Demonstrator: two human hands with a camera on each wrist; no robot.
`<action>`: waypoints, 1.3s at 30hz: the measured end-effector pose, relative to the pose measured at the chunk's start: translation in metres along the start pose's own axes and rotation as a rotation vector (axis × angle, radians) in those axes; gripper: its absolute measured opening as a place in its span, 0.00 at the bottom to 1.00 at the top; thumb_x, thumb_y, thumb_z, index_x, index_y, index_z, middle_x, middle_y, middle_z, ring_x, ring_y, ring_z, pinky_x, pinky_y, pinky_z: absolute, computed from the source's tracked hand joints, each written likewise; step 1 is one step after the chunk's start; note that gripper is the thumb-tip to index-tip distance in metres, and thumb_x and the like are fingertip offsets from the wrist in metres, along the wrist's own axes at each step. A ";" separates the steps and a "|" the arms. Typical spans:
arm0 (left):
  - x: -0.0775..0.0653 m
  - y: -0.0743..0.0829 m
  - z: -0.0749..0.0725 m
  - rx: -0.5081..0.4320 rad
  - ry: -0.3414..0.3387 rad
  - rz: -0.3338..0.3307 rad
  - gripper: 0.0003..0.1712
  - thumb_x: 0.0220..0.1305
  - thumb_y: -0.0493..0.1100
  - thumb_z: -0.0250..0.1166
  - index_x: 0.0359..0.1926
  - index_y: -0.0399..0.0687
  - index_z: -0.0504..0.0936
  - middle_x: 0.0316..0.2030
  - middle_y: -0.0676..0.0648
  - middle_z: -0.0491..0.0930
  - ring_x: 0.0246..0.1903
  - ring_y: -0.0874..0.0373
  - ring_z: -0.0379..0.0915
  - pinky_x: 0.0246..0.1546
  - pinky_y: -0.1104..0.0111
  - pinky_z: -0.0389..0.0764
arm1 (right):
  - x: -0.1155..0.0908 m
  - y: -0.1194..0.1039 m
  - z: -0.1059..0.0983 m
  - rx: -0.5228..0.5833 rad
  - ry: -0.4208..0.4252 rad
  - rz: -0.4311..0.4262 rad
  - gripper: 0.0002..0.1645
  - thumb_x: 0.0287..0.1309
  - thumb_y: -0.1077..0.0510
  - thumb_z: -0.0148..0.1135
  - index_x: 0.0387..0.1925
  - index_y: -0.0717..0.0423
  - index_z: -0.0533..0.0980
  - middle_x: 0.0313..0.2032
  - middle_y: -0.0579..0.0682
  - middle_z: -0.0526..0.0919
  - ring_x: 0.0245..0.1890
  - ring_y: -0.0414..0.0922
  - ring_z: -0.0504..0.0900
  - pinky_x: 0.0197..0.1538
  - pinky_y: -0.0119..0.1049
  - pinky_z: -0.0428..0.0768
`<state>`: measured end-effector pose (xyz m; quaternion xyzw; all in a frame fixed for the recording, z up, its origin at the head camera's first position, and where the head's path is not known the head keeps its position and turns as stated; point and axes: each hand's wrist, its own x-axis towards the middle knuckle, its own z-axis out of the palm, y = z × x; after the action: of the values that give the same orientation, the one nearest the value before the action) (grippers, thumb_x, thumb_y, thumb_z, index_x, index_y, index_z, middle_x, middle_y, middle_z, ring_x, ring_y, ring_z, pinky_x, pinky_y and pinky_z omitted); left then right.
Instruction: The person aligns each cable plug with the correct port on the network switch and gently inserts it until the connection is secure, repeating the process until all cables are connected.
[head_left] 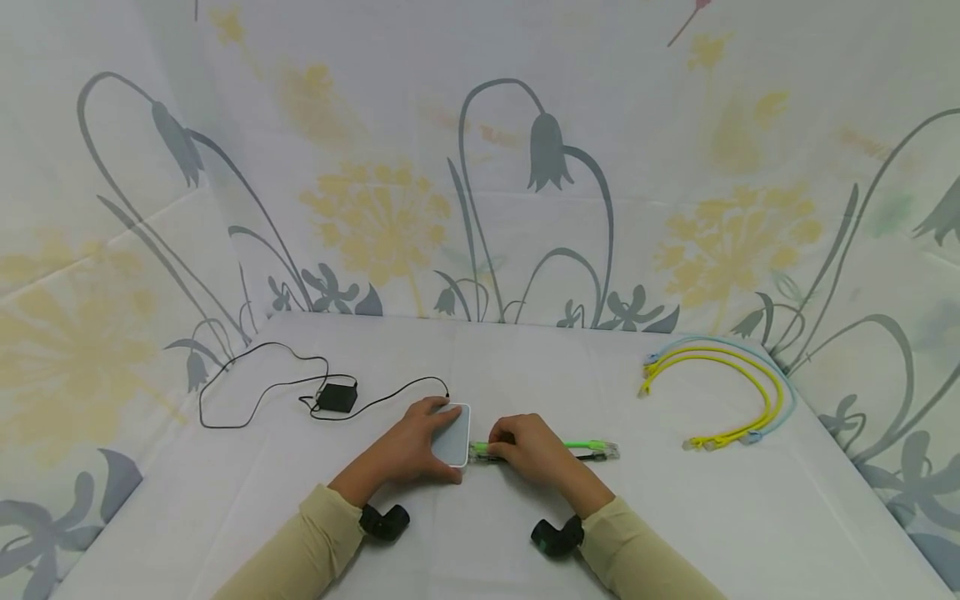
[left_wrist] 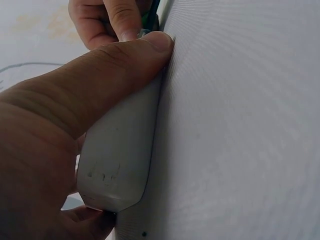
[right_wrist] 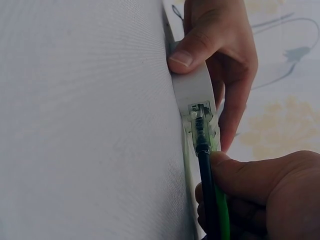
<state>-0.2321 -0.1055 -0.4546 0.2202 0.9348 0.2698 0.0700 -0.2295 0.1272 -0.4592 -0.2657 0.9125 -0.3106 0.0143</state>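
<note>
I've got the white box (head_left: 453, 442) mid-table, flat on the white table (head_left: 465, 542). Visible right edge runs near-to-far; its left part is covered, so can't call the long axis. Left hand (head_left: 408, 443) grips it, thumb on the near edge, fingers on the far one. Right hand (head_left: 534, 450) pinches the green cable (right_wrist: 221, 210) by the box's right side, black cable (right_wrist: 207, 185) alongside. Both cables lie left-to-right, far ends pointing right. Black cable's clear plug (right_wrist: 200, 130) points into that side; can't tell how deep. Room: bare table runs from the cable ends to the yellow cables (head_left: 723, 438) and light blue cable (head_left: 793, 400), also between my forearms. Left: black adapter (head_left: 337, 398), thin cord (head_left: 225, 427) reaching the box's far edge. Back edge well behind.
</note>
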 end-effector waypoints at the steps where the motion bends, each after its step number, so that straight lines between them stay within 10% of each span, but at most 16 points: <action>1: 0.000 0.000 0.000 -0.001 0.000 -0.001 0.56 0.39 0.60 0.80 0.70 0.54 0.66 0.71 0.44 0.56 0.69 0.45 0.55 0.60 0.54 0.69 | 0.000 0.000 0.000 0.000 0.001 0.001 0.04 0.61 0.56 0.64 0.30 0.48 0.81 0.27 0.39 0.83 0.28 0.34 0.76 0.35 0.30 0.74; 39: -0.003 -0.006 0.004 -0.040 -0.008 0.027 0.57 0.40 0.62 0.78 0.72 0.55 0.64 0.73 0.46 0.54 0.66 0.48 0.59 0.58 0.54 0.70 | -0.006 0.005 -0.015 -0.026 -0.112 0.041 0.04 0.62 0.55 0.63 0.31 0.44 0.81 0.31 0.36 0.82 0.33 0.34 0.75 0.40 0.34 0.75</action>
<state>-0.2308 -0.1090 -0.4613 0.2323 0.9259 0.2885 0.0747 -0.2299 0.1419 -0.4506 -0.2641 0.9194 -0.2833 0.0681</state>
